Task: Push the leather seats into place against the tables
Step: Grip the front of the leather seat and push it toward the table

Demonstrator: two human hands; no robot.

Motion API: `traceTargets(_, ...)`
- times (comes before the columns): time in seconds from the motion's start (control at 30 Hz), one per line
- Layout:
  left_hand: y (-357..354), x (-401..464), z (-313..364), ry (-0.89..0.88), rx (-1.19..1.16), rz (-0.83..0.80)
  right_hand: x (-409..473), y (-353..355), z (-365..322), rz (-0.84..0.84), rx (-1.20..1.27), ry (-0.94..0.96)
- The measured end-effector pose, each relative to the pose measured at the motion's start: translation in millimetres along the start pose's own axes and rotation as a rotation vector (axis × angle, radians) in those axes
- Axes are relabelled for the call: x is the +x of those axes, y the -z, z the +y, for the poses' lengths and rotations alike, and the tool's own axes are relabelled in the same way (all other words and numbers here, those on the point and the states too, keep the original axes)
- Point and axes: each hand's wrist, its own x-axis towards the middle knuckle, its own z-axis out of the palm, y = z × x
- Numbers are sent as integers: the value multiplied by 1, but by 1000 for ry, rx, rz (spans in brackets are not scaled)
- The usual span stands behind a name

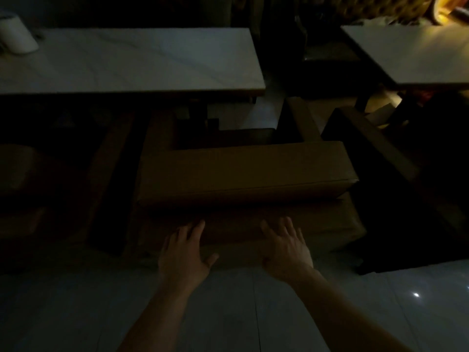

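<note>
A brown leather seat stands in front of me in dim light, its padded backrest top facing up and its rear side toward me. Beyond it is a long white marble-look table. My left hand lies with fingers spread flat against the seat's rear face, low down. My right hand does the same a little to the right. Both hold nothing. A second brown seat stands at an angle to the right, near another white table.
A white rounded container sits on the long table's far left end. Dark seats fill the left side under that table. Pale glossy floor tiles lie around my arms. A dark mat or shadow spreads at right.
</note>
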Motion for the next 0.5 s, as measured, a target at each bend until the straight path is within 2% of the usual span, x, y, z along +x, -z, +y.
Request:
traceTargets(0.33, 76, -58, 63, -206, -30, -79, -119, 78, 14, 79, 77, -80)
traceTargets(0.5, 110, -87, 105, -311, -51, -65, -188, 110, 23, 130, 81, -137)
